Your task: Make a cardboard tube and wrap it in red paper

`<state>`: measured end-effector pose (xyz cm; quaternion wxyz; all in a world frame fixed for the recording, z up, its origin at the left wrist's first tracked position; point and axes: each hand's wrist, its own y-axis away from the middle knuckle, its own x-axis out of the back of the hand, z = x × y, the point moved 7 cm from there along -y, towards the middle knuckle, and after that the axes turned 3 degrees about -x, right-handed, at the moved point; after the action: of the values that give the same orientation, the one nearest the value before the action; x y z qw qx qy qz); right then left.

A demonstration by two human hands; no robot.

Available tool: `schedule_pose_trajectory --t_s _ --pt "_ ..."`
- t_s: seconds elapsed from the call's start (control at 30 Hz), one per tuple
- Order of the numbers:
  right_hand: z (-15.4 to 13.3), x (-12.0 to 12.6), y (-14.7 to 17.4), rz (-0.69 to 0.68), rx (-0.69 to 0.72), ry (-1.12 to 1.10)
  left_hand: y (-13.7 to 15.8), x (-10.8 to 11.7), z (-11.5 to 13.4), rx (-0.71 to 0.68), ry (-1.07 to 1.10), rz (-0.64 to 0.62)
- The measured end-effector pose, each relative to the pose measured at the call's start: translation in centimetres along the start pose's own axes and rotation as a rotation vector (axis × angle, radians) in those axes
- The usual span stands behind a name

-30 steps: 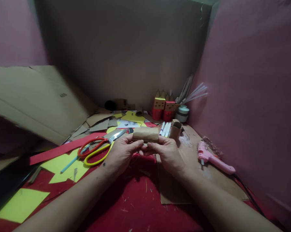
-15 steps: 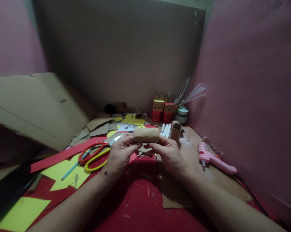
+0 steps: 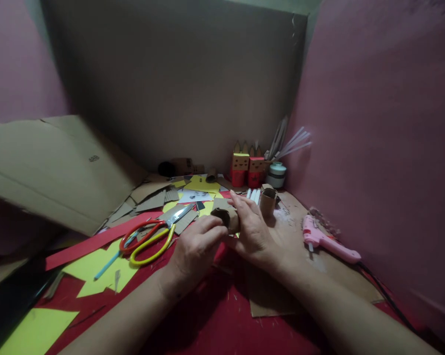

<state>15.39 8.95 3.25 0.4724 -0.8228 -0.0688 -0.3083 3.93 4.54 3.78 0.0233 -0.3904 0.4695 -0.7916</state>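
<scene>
A short brown cardboard tube is between my hands, its dark hollow end turned toward my left side. My right hand grips it from the right, index finger stretched up along the far side. At the open end, my left hand has its fingers curled against the lower rim; its fingertips are partly hidden. Scissors with one red and one yellow handle lie left of my left hand, blades half apart. Another cardboard tube stands upright just beyond my right hand, beside several white markers.
A pink glue gun lies on a cardboard sheet at right, its cord trailing. Yellow paper, a red strip and cardboard scraps cover the left. Two red-bodied cardboard figures and a pale jar stand at the back.
The tube has swung from lying crosswise to showing its open end. My left hand has turned over toward that end, and my right hand has shifted up around the tube's side.
</scene>
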Motion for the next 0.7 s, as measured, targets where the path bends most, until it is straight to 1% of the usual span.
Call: schedule_pose_trajectory --t_s 0.07,0.13,0.2,0.33,0.43,0.5,0.57,0.63,0.7 --pt "0.1 -0.2 0.2 -0.011 0.008 0.002 0.1 -0.5 0.5 0.001 0.056 -0.059" --pt "0.1 -0.6 0.3 -0.024 0.034 0.018 0.1 -0.5 0.6 0.049 0.108 -0.059" --pt "0.1 -0.9 0.5 -0.027 0.065 0.048 0.0 -0.4 0.3 0.15 0.15 -0.042" --pt "-0.1 -1.5 0.8 0.005 0.095 0.112 0.3 -1.1 -0.5 0.417 0.232 -0.088" --pt "-0.5 -1.5 1.0 0.039 0.095 0.116 0.7 -1.4 -0.8 0.523 0.273 -0.091" --pt "-0.7 -1.7 1.1 0.018 0.062 0.087 1.0 -1.8 -0.9 0.561 0.309 -0.11" --pt "-0.4 -2.0 1.2 -0.039 -0.014 0.034 1.1 -2.1 -0.9 0.58 0.333 -0.151" --pt "0.2 -2.2 1.3 -0.093 -0.106 -0.045 0.9 -1.9 -0.7 0.551 0.345 -0.161" --pt "1.1 -2.1 1.2 -0.097 -0.194 -0.142 0.5 -1.1 -0.4 0.487 0.35 -0.108"
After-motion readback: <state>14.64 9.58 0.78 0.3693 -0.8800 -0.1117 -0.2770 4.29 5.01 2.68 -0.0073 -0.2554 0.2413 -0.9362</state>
